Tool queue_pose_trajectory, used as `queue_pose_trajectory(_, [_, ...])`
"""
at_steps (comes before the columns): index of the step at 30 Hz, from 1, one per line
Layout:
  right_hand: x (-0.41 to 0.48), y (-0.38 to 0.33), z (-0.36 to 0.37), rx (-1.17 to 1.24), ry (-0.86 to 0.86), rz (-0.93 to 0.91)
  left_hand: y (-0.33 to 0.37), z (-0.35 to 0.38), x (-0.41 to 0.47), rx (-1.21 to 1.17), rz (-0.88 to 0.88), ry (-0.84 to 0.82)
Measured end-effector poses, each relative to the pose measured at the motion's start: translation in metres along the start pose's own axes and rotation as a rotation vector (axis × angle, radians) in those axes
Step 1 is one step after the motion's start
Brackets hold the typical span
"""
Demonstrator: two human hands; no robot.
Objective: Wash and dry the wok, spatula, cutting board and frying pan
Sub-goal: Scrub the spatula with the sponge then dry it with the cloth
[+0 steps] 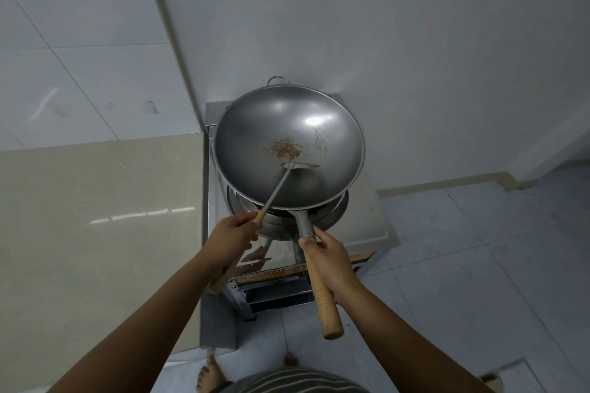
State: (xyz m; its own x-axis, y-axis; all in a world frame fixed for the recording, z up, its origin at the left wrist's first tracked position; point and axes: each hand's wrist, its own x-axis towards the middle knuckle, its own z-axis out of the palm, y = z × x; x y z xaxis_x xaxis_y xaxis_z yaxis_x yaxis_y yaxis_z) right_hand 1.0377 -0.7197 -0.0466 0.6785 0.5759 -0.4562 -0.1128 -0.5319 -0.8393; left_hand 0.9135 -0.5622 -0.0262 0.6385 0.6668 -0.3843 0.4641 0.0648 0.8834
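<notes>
White tiled wall (pixel 79 25), beige surface (pixel 95 201), steel stove stand (pixel 367 226), pale floor tiles (pixel 479 265).

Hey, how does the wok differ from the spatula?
The wok is a wide round bowl; the spatula is a slim rod with a flat blade. The wok carries brown residue; the spatula's blade rests inside it. The right hand grips the wok's handle, the left hand the spatula's. Both are grey metal with wooden handles.
</notes>
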Motion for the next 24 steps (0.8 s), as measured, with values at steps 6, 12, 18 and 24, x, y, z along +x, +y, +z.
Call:
queue_pose_trajectory(6, [-0.002, -0.001, 0.001, 0.000, 0.020, -0.013, -0.003, 0.011, -0.005, -0.054, -0.017, 0.077])
queue_pose_trajectory(12, [-0.005, -0.004, 0.000, 0.007, 0.027, 0.000, 0.008, 0.025, 0.003, -0.093, -0.042, 0.139])
queue_pose_trajectory(18, [-0.005, -0.006, -0.002, 0.010, 0.021, 0.017, 0.013, 0.029, 0.007, -0.125, -0.075, 0.103])
queue_pose_trajectory(24, [-0.006, -0.009, -0.015, -0.002, 0.006, 0.027, 0.009, 0.031, 0.003, -0.073, -0.029, 0.092])
